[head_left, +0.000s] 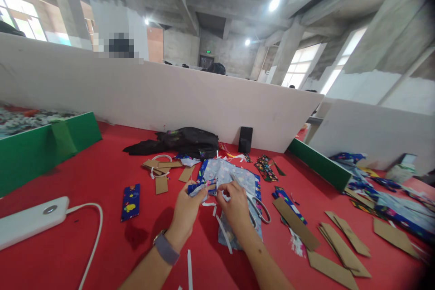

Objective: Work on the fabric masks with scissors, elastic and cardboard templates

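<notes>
Head cam looks down at a red table (84,176) covered in craft bits. Both hands are pinching the same small folded piece of blue patterned fabric (204,186): left hand (185,210) has its fingertips closed on the left end, right hand (234,204) has its fingertips closed on the right end, so the piece sits right between the two sets of fingers. Directly under and beyond the fingers lies a bigger light blue printed cloth (227,174). Just right of the right fingers there's a pair of scissors (260,210) lying on that cloth. Further right, well clear of the fingers, are brown cardboard strips (295,224). Off to the left of the left fingers sits a small blue fabric strip (130,201), and further out a white power bank (32,222) with its cable. A black bag (190,141) lies beyond the fingers, by the partition.
</notes>
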The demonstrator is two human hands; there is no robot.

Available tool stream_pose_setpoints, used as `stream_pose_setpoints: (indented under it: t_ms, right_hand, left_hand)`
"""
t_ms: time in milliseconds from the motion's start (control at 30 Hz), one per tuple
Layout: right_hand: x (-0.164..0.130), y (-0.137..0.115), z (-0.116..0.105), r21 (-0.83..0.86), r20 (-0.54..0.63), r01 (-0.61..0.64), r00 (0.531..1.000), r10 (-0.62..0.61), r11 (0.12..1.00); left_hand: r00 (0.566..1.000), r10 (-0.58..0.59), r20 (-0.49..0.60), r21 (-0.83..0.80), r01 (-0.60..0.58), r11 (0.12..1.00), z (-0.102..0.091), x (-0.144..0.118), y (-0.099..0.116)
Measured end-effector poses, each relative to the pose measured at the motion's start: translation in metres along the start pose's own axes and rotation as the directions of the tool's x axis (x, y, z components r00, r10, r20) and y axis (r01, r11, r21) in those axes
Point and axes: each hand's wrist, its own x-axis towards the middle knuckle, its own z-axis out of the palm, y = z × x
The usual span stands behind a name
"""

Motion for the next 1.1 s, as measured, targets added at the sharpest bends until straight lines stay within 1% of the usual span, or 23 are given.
stream_pose_setpoints:
  t_ms: [167, 333, 600, 833, 1100]
  right_hand:
    - [0.0003, 0.0006, 0.0004, 0.0, 0.008, -0.015, 1.0, 0.015, 1.0]
    - [0.0007, 0.0004, -0.0005, 0.041, 0.013, -0.03, 0.999, 0.029, 0.999]
    - [0.0002, -0.0004, -0.0008, 0.039, 0.022, -0.038, 0.999, 0.037, 0.999]
    - [0.0004, -0.0034, -0.0011, -0.019, 0.025, -0.048, 0.998, 0.049, 0.999]
    - [-0.0009, -0.0037, 0.0006, -0.044, 0.025, -0.031, 0.999, 0.032, 0.999]
  left_hand:
    - [1.0, 0.024, 0.001, 0.067, -0.024, 0.997, -0.001, 0.0005, -0.0029]
    - [0.999, 0.032, 0.0, 0.125, -0.032, 0.992, -0.0002, -0.0011, 0.0003]
    - [0.998, 0.056, 0.018, 0.209, -0.058, 0.976, 0.0005, -0.003, 0.0035]
    - [0.998, 0.06, 0.035, 0.234, -0.067, 0.97, 0.0018, -0.0051, 0.0046]
    - [0.998, 0.054, 0.008, 0.185, -0.055, 0.981, -0.0002, -0.0001, -0.0022]
